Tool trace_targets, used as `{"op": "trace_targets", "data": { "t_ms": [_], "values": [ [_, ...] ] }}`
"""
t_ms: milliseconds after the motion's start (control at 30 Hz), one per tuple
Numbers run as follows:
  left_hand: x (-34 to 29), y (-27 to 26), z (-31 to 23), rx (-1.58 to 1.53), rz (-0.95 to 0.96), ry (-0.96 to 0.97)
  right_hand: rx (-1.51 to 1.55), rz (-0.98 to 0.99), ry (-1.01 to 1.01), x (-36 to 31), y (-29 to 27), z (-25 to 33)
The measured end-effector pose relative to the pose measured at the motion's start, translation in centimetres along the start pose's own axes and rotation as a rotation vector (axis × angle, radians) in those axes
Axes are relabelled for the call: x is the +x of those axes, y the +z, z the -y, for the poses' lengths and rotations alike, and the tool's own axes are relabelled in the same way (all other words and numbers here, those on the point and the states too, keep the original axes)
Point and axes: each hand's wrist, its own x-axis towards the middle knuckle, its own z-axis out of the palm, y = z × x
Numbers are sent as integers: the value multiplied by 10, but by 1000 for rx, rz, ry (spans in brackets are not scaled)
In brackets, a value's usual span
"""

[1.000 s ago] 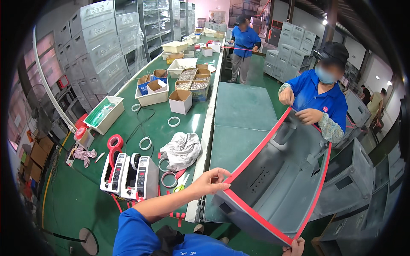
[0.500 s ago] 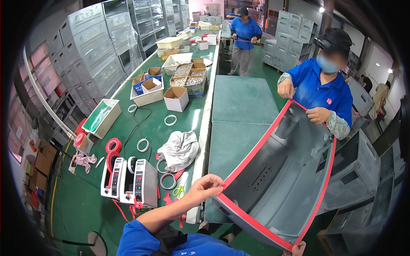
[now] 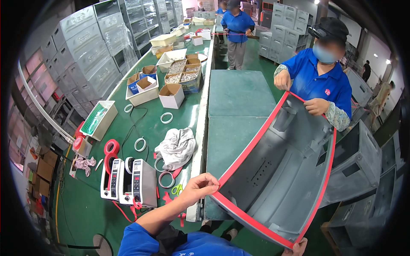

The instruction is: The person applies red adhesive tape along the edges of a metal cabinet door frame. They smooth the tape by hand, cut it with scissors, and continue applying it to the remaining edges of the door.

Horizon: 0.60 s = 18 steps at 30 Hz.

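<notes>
A large grey plastic housing, open side up and tilted, has red tape along its rim. My left hand is closed at its near left corner, thumb and fingertips pinched on the taped edge. At the near right corner, my right hand is closed round the edge, partly cut off by the picture's lower border. A co-worker's hands grip the far corners. What bears the housing from below is hidden.
Left of me stretches a green workbench with two tape dispensers, tape rolls, a grey cloth, green scissors and boxes of small parts. Green-topped tables stand beyond the housing. Grey housings are stacked at the right.
My view has shifted slightly, so the bench and people sit a little differently in the picture. Both my hands keep their hold on the housing's corners; the co-worker's hands also stay.
</notes>
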Motion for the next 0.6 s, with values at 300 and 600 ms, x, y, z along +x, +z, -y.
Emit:
{"op": "trace_targets", "data": {
  "t_ms": [300, 600],
  "values": [
    [-1, -5, 4, 32, 22, -10, -3, 33, 1, 1, -4, -1],
    [-1, -6, 4, 39, 19, -30, -5, 7, 5, 1, -1, 1]
  ]
}}
